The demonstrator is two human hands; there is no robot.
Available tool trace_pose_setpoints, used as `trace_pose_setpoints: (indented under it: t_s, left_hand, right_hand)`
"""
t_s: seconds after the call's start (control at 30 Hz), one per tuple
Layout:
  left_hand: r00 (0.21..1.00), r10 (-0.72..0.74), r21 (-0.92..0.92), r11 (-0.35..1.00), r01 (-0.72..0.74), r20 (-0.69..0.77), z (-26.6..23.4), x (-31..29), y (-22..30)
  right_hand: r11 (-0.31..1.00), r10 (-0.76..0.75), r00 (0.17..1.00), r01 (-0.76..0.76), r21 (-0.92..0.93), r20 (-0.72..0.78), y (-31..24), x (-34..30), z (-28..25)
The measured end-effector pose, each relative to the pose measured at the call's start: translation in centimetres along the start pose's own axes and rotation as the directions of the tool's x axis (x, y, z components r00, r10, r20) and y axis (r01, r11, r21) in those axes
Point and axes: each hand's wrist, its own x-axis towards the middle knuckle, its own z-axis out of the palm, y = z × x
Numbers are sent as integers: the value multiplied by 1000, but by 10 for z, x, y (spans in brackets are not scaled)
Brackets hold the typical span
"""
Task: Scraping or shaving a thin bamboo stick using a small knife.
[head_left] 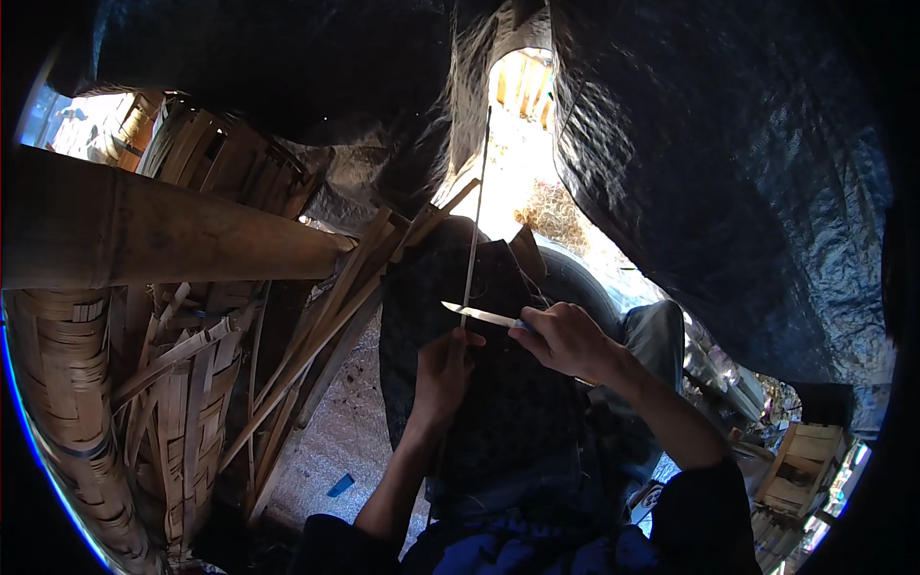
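Dark sleeves are seen entering from the lower edge, with a dark cloth [498,412] spread over the lap beneath them. A thin bamboo strip [476,220] is held upright by the left hand [443,374], whose fingers are closed around its lower end; the strip rises past the cloth's upper edge toward a bright gap in the black plastic sheeting [728,172] overhead. A knife [476,314] is gripped in the right hand [567,340], fingers wrapped tight on the handle, and its pale blade is laid crosswise against the strip just above the left thumb. The two hands are set close together, nearly touching.

To the person's left, a thick bamboo pole [163,235] is seen lying across, with a bundle of split bamboo slats [316,335] leaning beneath its end and woven baskets [67,383] stacked at the rim. A narrow patch of bare ground [335,431] is left between the slats and the lap. At the lower right, a small wooden crate [800,465] is visible, well apart from the hands.
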Motion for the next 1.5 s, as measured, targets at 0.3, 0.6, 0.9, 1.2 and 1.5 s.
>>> trace_pose_setpoints:
  t_s: [0.3, 0.6, 0.9, 1.2, 1.5]
  left_hand:
    - [994, 64, 164, 985, -48, -93, 5, 0, 0]
    - [979, 117, 248, 966, -74, -165, 10, 2, -6]
    - [961, 183, 330, 938, -108, -205, 16, -1, -4]
    - [972, 192, 402, 907, -122, -138, 22, -13, 3]
    - [986, 141, 288, 951, -111, -87, 23, -8, 3]
  right_hand:
    - [985, -86, 996, 91, -147, 40, 13, 15, -2]
    - [960, -116, 992, 100, -262, -45, 11, 13, 2]
    - [943, -68, 997, 55, -327, -30, 6, 5, 6]
    - [935, 258, 960, -276, -224, -106, 42, 66, -24]
    - [862, 253, 893, -383, -332, -371, 125, 138, -72]
